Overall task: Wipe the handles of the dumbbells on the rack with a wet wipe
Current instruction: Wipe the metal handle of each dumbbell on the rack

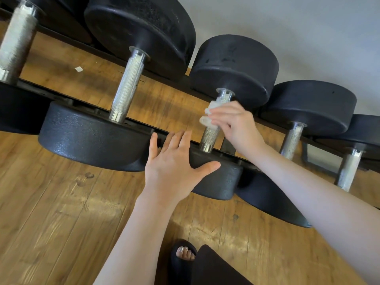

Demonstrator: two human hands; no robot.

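wiping a dumbbell handle on the rack (144,128)

middle dumbbell (234,66) lies across the rack; left hand (174,167), fingers spread, rests on its near head; right hand (236,124) fingers pinch the wet wipe (209,114) round its handle (211,134).

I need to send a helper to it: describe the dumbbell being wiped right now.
Find the black rack over the wooden floor. Among its dumbbells, take the third handle from the left. It alone has a white wipe around it, gripped by the right hand, while the left hand rests on its near weight.

Right hand (236,124), wipe (207,118) around handle (211,134)
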